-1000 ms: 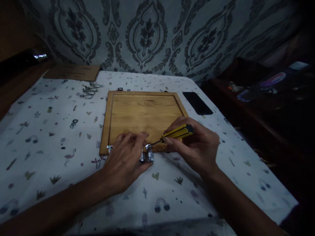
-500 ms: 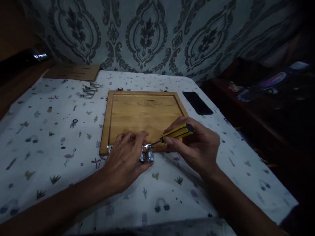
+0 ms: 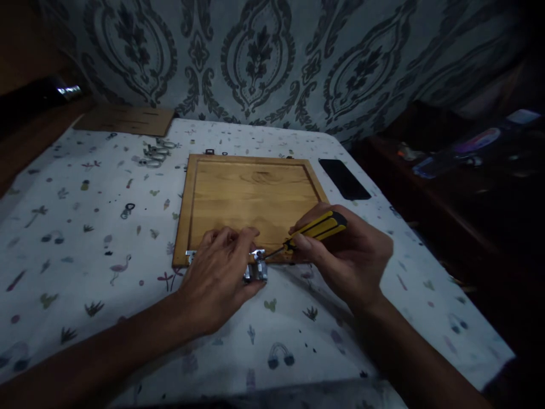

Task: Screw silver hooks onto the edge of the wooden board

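A square wooden board with a raised rim lies on the patterned tablecloth. My left hand lies with fingers curled over a shiny metal hinge at the board's near edge, pressing it down. My right hand is closed round a yellow-and-black screwdriver, whose thin shaft slants down-left to the hinge. The tip meets the metal just right of my left fingers. Another bit of metal shows at the board's near left corner.
Several loose metal fittings lie at the back left, with a small dark ring nearer. A black phone lies right of the board. A brown cardboard sheet rests at the far left. Dark furniture stands off the table's right edge.
My right hand and the screwdriver have shifted slightly right and down, the handle tilting. The left hand stays on the hinge. The view has drifted a little.
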Demonstrator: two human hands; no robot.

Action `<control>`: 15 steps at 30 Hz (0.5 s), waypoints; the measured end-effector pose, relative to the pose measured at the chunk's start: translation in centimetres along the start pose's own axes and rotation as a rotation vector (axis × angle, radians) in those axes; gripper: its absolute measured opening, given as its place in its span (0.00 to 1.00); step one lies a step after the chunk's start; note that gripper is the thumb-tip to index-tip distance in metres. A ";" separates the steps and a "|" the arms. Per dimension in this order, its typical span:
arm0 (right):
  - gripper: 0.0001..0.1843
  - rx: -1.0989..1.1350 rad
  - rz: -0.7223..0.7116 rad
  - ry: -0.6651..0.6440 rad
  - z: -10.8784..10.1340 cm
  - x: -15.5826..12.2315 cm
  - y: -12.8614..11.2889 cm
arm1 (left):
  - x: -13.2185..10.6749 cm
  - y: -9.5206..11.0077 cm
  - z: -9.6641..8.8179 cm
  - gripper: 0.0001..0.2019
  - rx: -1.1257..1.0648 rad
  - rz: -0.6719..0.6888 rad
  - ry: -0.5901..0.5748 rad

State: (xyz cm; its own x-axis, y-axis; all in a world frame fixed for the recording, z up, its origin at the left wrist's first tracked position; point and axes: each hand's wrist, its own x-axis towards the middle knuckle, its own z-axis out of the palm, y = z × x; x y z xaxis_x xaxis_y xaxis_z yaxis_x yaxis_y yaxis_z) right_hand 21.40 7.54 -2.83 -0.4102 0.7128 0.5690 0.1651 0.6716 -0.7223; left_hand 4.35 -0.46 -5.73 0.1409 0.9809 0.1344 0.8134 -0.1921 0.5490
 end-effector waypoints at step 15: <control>0.09 -0.052 -0.026 -0.006 0.0 -0.3 0.5 | -0.1 0.0 -0.1 0.29 0.033 0.016 0.001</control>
State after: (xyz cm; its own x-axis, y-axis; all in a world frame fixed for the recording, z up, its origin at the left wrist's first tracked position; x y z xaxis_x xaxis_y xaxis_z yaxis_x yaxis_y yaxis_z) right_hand 21.54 7.65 -3.33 -0.4207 0.6937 0.5847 0.2007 0.6997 -0.6857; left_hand 4.30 -0.55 -5.66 0.1532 0.9777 0.1438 0.8294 -0.2063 0.5192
